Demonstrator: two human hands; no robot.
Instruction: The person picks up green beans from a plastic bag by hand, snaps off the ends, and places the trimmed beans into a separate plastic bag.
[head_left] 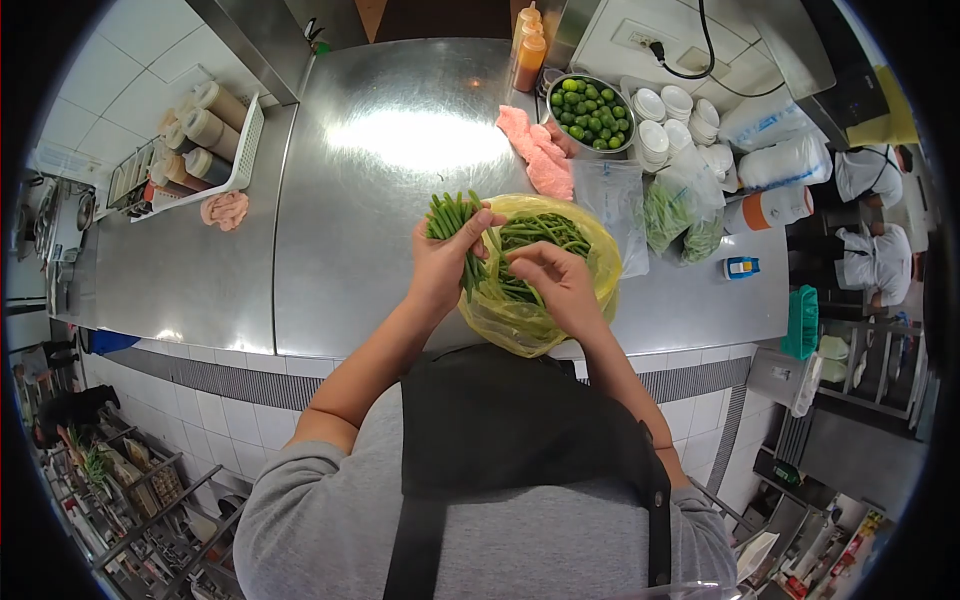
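Observation:
A bundle of green beans (452, 217) is gripped in my left hand (440, 262), its tips pointing up and away from me. Right beside it, a yellow plastic bag (600, 250) lies open on the steel counter (380, 190), with many more green beans (545, 232) inside. Over the near part of the bag's opening is my right hand (560, 280), thumb and fingers curled toward the beans. Whether my right fingers pinch a bean is too small to tell.
Behind the bag are a pink cloth (540, 155), a bowl of limes (592, 113) and sauce bottles (529, 60). White cups (655, 140) and bagged greens (668, 212) stand at right. A white basket of bottles (245, 145) is at left. People (870, 265) stand far right.

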